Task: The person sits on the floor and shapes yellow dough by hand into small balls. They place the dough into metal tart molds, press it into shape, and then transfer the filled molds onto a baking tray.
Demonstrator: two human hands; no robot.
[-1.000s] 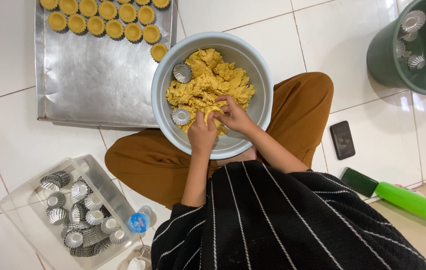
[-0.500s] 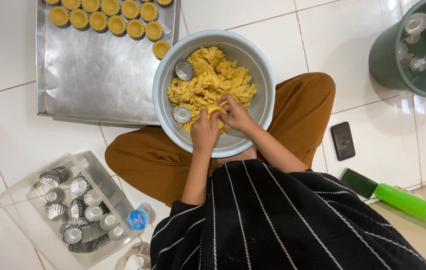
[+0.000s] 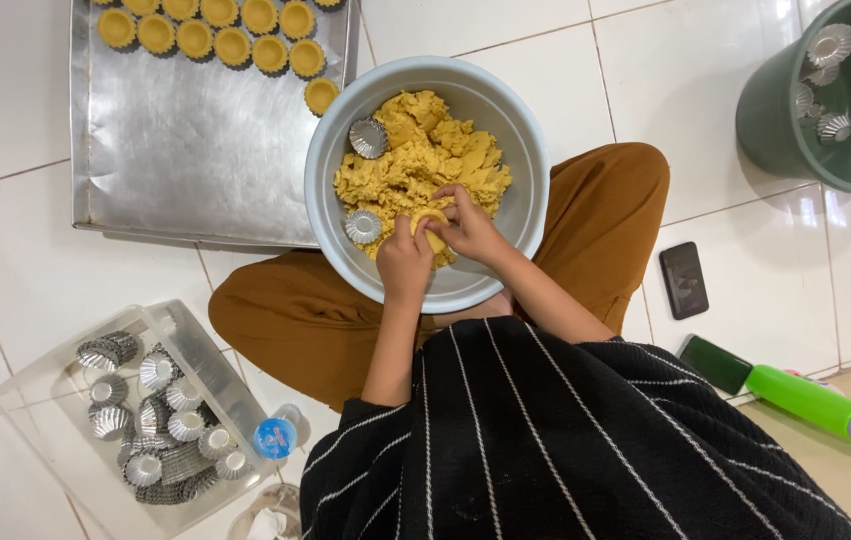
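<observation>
Dough sits pinched in a small tart shell between my left hand and right hand, fingers curled tight around it over the grey bowl. Plenty of yellow dough mass remains there. One partial row of filled shells lines the metal tray, and many empty moulds wait in the clear tub.

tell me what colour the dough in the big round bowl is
Yellow: the crumbly dough in the pale grey round bowl shows best in the head view.
</observation>
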